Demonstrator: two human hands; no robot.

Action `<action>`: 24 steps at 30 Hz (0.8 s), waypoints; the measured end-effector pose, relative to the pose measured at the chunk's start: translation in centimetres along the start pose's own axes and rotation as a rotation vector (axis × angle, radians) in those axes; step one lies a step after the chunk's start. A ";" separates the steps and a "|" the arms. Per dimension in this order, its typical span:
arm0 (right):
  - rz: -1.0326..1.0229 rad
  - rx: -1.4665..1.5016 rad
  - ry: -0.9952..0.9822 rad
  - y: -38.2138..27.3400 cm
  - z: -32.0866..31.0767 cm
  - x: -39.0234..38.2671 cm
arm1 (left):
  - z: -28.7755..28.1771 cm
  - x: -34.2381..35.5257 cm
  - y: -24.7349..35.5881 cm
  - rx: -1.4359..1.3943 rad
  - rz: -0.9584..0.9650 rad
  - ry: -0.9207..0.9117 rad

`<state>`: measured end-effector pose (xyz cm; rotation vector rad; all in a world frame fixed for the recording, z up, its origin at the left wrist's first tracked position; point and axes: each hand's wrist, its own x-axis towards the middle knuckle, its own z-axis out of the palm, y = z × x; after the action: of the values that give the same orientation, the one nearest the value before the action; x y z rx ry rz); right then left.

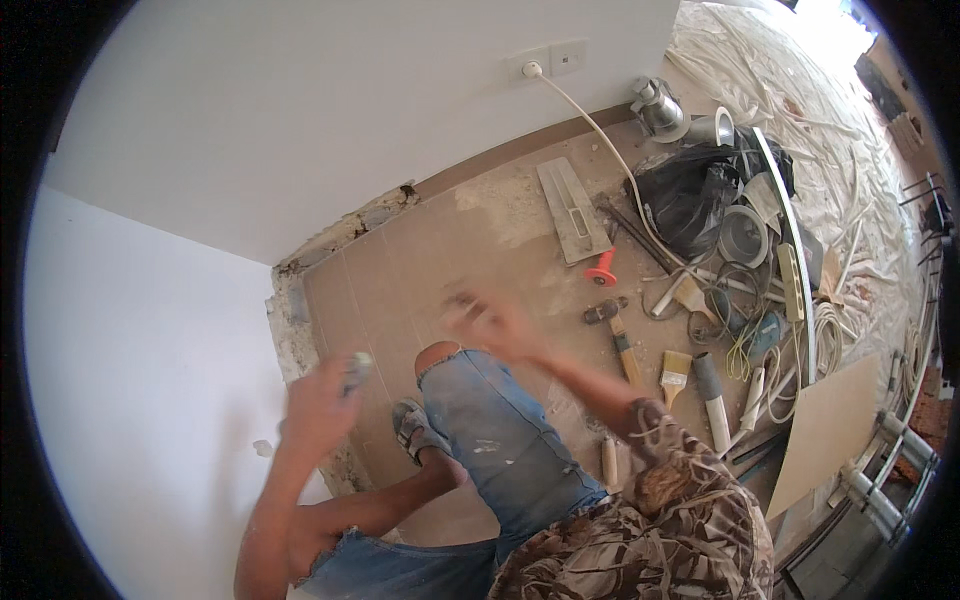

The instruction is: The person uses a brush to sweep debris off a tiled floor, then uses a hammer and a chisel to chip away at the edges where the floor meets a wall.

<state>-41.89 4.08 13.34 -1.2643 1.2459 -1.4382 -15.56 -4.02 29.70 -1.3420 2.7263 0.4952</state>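
Observation:
My left hand (322,405) is raised beside the white wall on the left. Its fingers are closed around a small grey-green object (357,371), too blurred to name. Above my bent knee, my right hand (492,322) is smeared by motion, and I cannot see whether it holds anything. Below both hands lies the dusty tiled floor (375,290). To the right of my right hand are a hammer (615,335) with a wooden handle and a flat paintbrush (675,376). Farther off rests a plastering trowel (572,210) beside a red handle (602,270).
Broken plaster (355,225) runs along the wall's foot. From a wall socket (531,68), a white cable (595,125) crosses to a black plastic bag (685,195) amid tools. A board (825,435) leans at right. Crumpled sheeting (800,90) covers the floor behind.

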 end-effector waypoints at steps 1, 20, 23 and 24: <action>-0.012 -0.198 0.248 5.1 -4.0 0.2 | -0.5 0.3 -1.1 0.026 -0.050 0.011; 0.401 -1.532 0.483 23.4 -38.3 -10.8 | 16.0 0.1 -20.4 -0.656 -0.311 0.200; 0.840 -1.270 0.376 21.8 -26.6 -9.1 | 17.2 -4.4 -23.1 -0.515 -0.347 0.072; 0.880 -1.273 0.378 20.8 -26.3 -9.0 | 17.8 -4.2 -23.1 -0.497 -0.286 0.074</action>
<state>-67.01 13.39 -8.73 -0.8541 2.7178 -0.1101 3.56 -8.39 7.73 -1.8504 2.4906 1.1658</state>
